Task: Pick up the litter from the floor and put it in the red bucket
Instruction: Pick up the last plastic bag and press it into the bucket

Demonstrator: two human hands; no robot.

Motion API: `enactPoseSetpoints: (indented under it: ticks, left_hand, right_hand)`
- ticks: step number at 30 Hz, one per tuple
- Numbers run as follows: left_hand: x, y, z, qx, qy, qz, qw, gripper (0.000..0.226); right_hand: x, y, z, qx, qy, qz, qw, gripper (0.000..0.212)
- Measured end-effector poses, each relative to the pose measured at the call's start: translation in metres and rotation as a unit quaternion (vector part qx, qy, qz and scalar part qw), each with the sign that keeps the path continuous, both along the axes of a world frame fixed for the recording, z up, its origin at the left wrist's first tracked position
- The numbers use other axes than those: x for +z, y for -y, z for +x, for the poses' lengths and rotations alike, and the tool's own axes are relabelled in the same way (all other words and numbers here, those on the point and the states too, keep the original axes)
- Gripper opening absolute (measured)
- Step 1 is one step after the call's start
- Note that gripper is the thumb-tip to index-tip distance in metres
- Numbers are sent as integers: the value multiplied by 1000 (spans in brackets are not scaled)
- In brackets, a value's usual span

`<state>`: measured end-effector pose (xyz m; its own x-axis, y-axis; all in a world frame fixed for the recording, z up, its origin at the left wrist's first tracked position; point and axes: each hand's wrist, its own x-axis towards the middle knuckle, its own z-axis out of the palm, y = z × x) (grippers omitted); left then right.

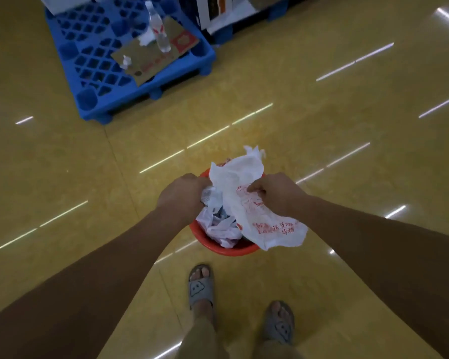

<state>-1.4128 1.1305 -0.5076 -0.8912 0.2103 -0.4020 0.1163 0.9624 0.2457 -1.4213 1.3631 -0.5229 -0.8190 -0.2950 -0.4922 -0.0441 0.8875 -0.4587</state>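
Depositing a bag. The red bucket [226,251] is gripped at its left rim by the left hand [180,196]. A white printed bag [244,177] is pinched by the right hand [272,195] and lies draped over the mouth, its lower edge overhanging the right rim. The bag is best gathered inward and pressed below the rim before it is let go, since the overhang could slide out. The bucket is filled almost to the rim with crumpled white litter [218,226]. Beyond, a bottle [158,29] is seen on cardboard [153,55] on a blue pallet [88,73].
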Motion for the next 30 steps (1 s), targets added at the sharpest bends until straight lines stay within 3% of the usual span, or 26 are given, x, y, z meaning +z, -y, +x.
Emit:
enactPoseSetpoints:
  ticks: [9, 12, 16, 19, 24, 30]
  left_hand:
    - [-109, 1, -15, -58, 31, -13, 998, 28]
    - [-146, 3, -16, -64, 38, -15, 997, 17]
    - [-190, 7, -7, -58, 66, -19, 996, 24]
    - [-211, 4, 2, -64, 91, -75, 991, 35]
    - [-236, -1, 11, -60, 111, -144, 981, 43]
    - [-273, -7, 12, -69, 46, -170, 982, 43]
  right_hand:
    - [-102, 19, -8, -11, 39, -22, 999, 39]
    - [-128, 22, -1, 14, 63, -40, 997, 53]
    - [-169, 32, 24, 119, 51, 34, 991, 64]
    - [-199, 41, 42, 76, 80, 93, 989, 72]
    - [-237, 66, 49, 40, 123, 168, 977, 55]
    - [-279, 96, 47, 138, 93, 292, 942, 42]
